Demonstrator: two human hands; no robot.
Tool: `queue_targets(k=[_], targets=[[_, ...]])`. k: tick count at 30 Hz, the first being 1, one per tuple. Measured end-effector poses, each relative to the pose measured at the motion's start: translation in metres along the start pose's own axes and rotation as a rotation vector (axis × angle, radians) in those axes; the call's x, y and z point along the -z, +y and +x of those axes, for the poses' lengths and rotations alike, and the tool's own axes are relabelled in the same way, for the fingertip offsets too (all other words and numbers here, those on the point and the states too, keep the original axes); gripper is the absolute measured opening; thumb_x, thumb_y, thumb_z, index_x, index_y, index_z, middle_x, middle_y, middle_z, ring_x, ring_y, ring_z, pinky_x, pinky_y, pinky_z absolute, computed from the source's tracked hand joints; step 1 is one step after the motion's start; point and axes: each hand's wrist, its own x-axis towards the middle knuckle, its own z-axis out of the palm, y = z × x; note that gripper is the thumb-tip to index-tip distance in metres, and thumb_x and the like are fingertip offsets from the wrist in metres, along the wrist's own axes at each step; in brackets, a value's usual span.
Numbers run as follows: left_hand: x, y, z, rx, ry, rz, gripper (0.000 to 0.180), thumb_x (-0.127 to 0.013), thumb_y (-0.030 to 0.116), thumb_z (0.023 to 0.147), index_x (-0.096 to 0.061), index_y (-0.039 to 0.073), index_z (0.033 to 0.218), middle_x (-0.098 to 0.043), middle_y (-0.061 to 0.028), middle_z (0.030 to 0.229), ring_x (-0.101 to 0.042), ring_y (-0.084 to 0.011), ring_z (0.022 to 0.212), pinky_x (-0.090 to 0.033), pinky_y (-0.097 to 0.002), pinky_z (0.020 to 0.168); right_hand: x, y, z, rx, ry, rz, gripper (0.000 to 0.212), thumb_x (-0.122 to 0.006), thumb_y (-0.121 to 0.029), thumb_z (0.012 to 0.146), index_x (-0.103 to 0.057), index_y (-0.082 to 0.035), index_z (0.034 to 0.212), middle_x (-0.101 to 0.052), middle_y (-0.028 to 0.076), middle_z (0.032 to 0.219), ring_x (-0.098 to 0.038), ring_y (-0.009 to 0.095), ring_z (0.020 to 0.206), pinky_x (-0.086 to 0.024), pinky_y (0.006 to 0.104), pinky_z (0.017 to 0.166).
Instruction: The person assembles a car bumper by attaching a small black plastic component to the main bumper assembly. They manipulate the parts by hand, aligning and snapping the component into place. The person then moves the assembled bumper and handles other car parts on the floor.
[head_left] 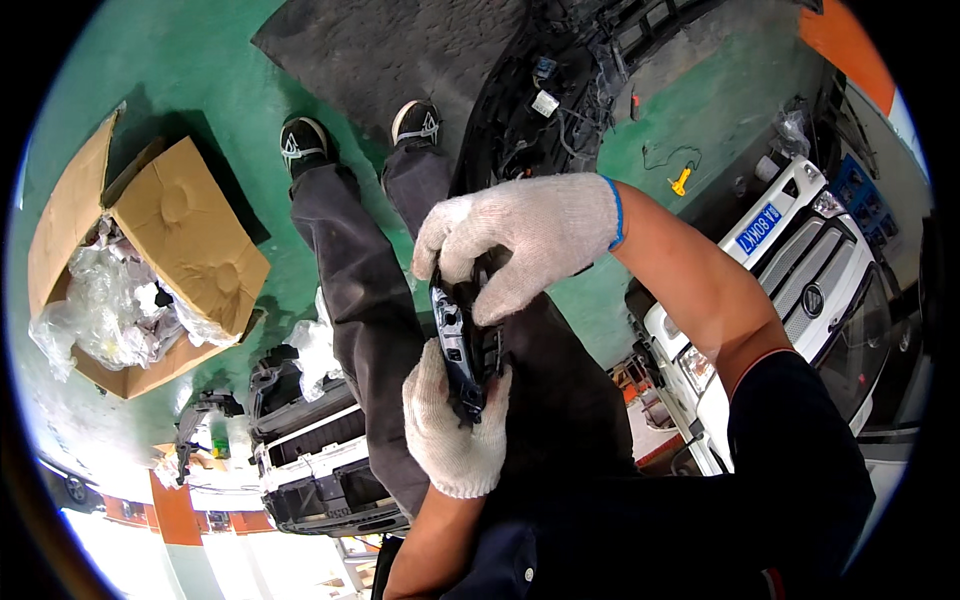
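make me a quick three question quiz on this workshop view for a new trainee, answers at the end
1. Multiple choice: The left hand and the right hand hold a black plastic part. Which glove has a blue cuff edge?
A) the left one only
B) the right one only
C) both

2. True or false: The open cardboard box is on the right side of the person's legs.

3. Fill in: The vehicle with the grille, at the right of the view, has ____ bodywork.

Key:
1. B
2. False: it is on the left side
3. white
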Motion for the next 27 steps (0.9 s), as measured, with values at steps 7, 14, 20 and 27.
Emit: queue_targets(k=[7,14,20,27], targets=[[0.005,0.0,-0.006,0.269,-0.118,-0.255,0.078,-0.097,0.024,0.074,-0.058,-0.001,0.137,-0.069,-0.0151,0.116,-0.069,-0.0298,0.103,-0.057,-0.0394,0.09,0.003,-0.013,-0.003,-0.103,0.022,0.077,0.035,-0.087,-0.026,0.083,-0.076,0.002,0.101,-0.066,0.022,0.132,-0.064,0.033,0.125,-0.051,0.04,0.106],[0.026,0.022,-0.006,0.919,-0.303,-1.117,0.07,-0.09,0.032,0.086,-0.054,0.002,0.138,-0.068,-0.0093,0.113,-0.068,-0.0195,0.096,-0.056,-0.0348,0.084,-0.006,-0.006,-0.008,-0.051,0.102,0.083,0.033,-0.088,-0.023,0.083,-0.074,0.002,0.1,-0.065,0.022,0.134,-0.064,0.034,0.126,-0.051,0.0406,0.107],[0.028,0.03,0.002,1.187,-0.125,-1.678,0.057,-0.079,0.031,0.095,-0.055,0.004,0.139,-0.068,-0.0085,0.114,-0.062,-0.0194,0.099,-0.052,-0.0343,0.089,-0.015,0.006,-0.01,0.042,0.163,0.112,0.036,-0.091,-0.013,0.08,-0.071,-0.001,0.107,-0.059,0.023,0.14,-0.064,0.034,0.122,-0.055,0.0388,0.096],[0.016,0.033,0.004,1.223,-0.073,-1.94,0.04,-0.079,0.025,0.095,-0.063,0.008,0.128,-0.066,-0.0029,0.108,-0.059,-0.0173,0.093,-0.047,-0.0342,0.091,-0.015,-0.011,-0.012,-0.087,0.211,0.131,0.032,-0.087,-0.018,0.086,-0.073,0.001,0.108,-0.06,0.021,0.141,-0.063,0.032,0.128,-0.053,0.0409,0.107]])
